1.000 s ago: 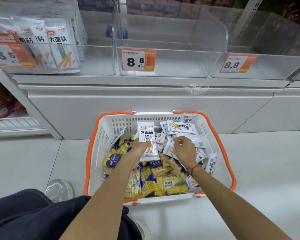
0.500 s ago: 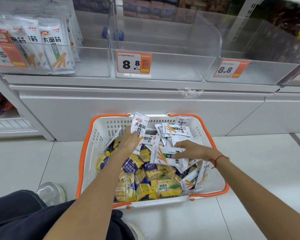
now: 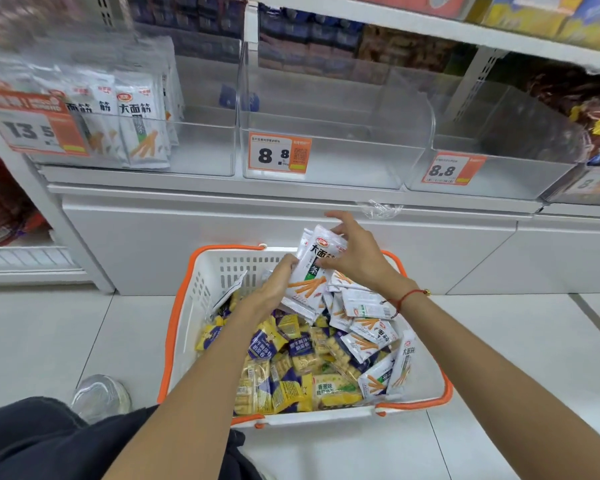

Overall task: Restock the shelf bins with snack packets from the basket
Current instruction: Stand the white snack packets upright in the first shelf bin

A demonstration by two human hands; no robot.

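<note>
A shop aisle: clear shelf bins (image 3: 326,161) with orange price tags (image 3: 279,155) across the upper frame, a shopping basket (image 3: 184,327) of snack packets (image 3: 284,382) on the tiled floor (image 3: 42,334) below.

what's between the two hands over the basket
In the head view, a small stack of white snack packets sits between the left hand and right hand, gripped from both sides.
</note>
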